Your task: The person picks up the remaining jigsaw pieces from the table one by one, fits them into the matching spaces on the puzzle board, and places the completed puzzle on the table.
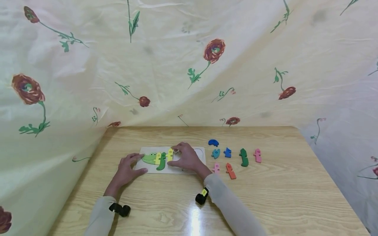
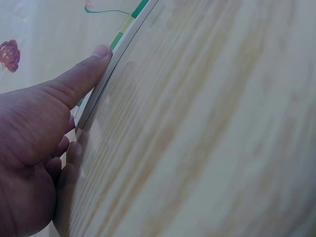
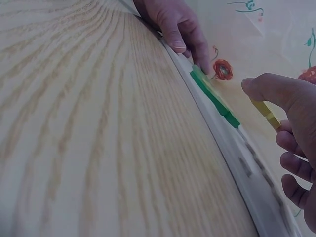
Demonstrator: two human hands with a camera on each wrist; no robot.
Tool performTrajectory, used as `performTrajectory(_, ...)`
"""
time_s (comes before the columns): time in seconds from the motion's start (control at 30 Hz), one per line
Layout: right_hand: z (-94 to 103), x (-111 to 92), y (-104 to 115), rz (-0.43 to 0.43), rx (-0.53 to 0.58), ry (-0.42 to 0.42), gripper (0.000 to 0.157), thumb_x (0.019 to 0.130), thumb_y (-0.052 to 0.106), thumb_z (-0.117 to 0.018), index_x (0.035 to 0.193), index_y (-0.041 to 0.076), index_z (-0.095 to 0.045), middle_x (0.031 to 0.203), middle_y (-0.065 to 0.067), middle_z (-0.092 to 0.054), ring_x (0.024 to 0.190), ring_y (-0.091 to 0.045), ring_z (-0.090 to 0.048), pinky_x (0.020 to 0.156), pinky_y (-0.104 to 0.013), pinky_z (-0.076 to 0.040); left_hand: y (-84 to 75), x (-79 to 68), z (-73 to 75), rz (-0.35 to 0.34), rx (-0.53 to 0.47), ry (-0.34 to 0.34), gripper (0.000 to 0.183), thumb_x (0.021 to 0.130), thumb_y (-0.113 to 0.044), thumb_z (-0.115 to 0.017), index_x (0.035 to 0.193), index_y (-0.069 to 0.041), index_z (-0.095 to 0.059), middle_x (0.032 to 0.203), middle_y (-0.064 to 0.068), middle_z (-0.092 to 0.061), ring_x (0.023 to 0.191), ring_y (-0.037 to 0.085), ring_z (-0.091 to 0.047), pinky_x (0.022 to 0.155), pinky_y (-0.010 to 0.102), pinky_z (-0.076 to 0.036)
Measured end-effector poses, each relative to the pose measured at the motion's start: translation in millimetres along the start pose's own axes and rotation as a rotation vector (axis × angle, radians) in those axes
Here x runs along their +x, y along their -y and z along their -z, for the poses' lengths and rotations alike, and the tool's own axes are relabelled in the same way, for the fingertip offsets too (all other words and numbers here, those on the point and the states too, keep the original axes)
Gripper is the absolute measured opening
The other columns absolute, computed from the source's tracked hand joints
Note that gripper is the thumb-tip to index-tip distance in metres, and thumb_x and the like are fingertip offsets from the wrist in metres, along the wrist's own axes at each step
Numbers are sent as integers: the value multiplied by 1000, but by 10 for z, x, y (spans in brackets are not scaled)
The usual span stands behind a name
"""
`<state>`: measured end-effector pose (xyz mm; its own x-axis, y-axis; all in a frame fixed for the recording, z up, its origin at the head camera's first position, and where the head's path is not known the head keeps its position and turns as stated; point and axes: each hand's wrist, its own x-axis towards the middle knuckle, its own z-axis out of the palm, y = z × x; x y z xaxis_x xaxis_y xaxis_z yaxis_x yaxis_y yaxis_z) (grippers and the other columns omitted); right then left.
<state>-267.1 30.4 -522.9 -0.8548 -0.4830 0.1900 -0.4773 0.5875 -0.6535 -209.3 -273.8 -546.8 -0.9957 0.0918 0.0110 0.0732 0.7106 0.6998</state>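
Neatly between the hands (image 1: 127, 168) (image 1: 188, 158), yellow piece (image 1: 170, 155) in right fingertips (image 3: 249, 85)

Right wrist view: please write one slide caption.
Right hand pinches a yellow piece over the board; left hand touches its far end.

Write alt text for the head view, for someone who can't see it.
A person's right hand pinches a yellow puzzle piece beside a partly assembled crocodile on a pale board, while the left hand touches the board's left end. Loose pieces in blue, green, pink and orange lie to the right on the wooden table.
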Motion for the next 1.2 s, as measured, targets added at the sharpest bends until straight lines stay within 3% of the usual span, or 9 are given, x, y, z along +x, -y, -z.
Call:
performTrajectory(0.47,-112,71,-61,62,-61,2,66,78,46,-87,130,8,-70,108,-3,-67,99,-18,-61,88,-36,-52,1,5,-2,-13,7,-4,78,82,-42,-85,149,-15,-54,157,19,-40,140,44,-29,111,66,-22)
performTrajectory(1.2,-152,77,-36,21,-82,33,65,78,44,-88,131,10,-70,111,-4,-65,99,-18,-58,84,-34,-49,17,11,2,2,7,4,78,82,-43,-85,149,-17,-54,157,19,-40,141,44,-28,111,66,-21)
